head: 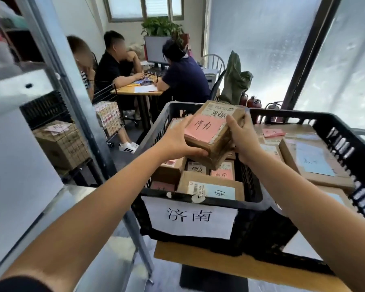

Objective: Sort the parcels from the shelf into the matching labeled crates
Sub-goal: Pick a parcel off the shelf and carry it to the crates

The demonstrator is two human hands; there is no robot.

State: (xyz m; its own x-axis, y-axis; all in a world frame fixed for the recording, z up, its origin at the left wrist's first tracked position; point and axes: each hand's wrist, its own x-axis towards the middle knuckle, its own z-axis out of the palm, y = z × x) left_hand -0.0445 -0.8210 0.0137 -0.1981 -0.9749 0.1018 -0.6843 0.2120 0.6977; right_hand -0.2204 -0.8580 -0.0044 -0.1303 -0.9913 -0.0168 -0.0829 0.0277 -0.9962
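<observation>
A: Head view first: what is being held?

B: A small brown cardboard parcel (214, 127) with a pink handwritten label reading 济南, plus a printed shipping label at its far end that is too blurred to read. The left hand (177, 138) grasps its near-left side, thumb on top and fingers wrapped underneath. The right hand (240, 138) grips its right edge. Both hands are clenched on the parcel, which is tilted and held above the open top of a black slatted plastic crate (198, 228).

A: Any writing on that crate?

B: A white paper sign (191, 218) on its near wall is printed 济南, the same characters as the pink label.

A: What is inside?

B: Several brown cardboard parcels. The nearest one (211, 189) carries a barcode sticker and a light blue slip with one handwritten character. Another behind it (222, 172) has a pink slip, again 济南.

A: And to the right?

B: A second black plastic crate (346, 144), touching the first, holds larger flat cartons; one (312, 163) has a blue slip with faint writing I cannot read, and a pink slip (273, 132) lies farther back.

A: Farther out?

B: The crates rest on a wooden board (198, 262). A grey metal shelf post (72, 91) stands at left. Three people sit at a far desk (139, 90).
</observation>
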